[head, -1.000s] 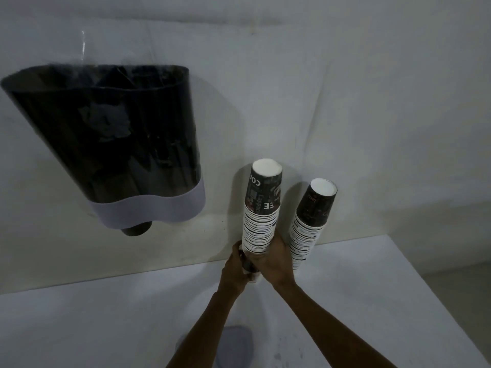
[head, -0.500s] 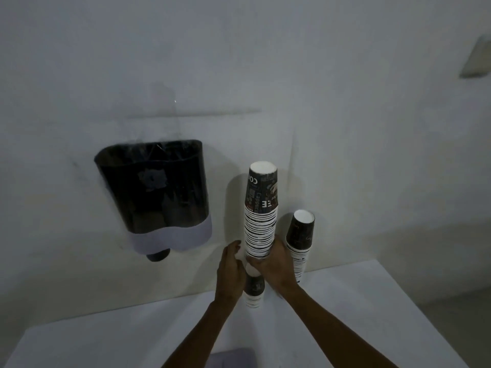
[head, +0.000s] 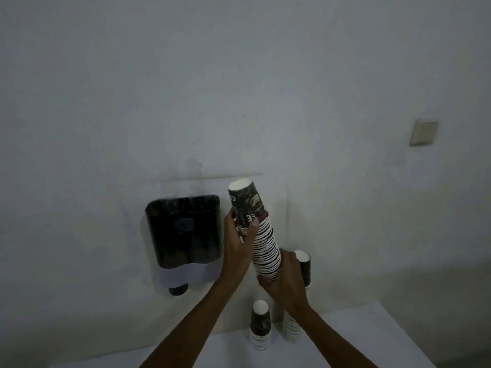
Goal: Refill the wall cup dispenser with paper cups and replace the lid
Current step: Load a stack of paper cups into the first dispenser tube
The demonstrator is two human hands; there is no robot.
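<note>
A dark wall cup dispenser with a pale lower band hangs on the wall at the left, one cup poking out beneath it. Its top is open; no lid is in view. Just right of the dispenser I hold a tall stack of upside-down paper cups, lifted off the table and tilted left at the top. My left hand grips the stack near its top. My right hand grips its lower end. A short stack stands on the table below, and another stack stands behind my right hand, partly hidden.
A white table runs along the wall at the bottom. A beige wall switch sits at the upper right. The room is dim.
The tall stack has risen off the table, leaving a short stack behind. My left hand slid up to its top. The camera pulled back, so the dispenser looks smaller.
</note>
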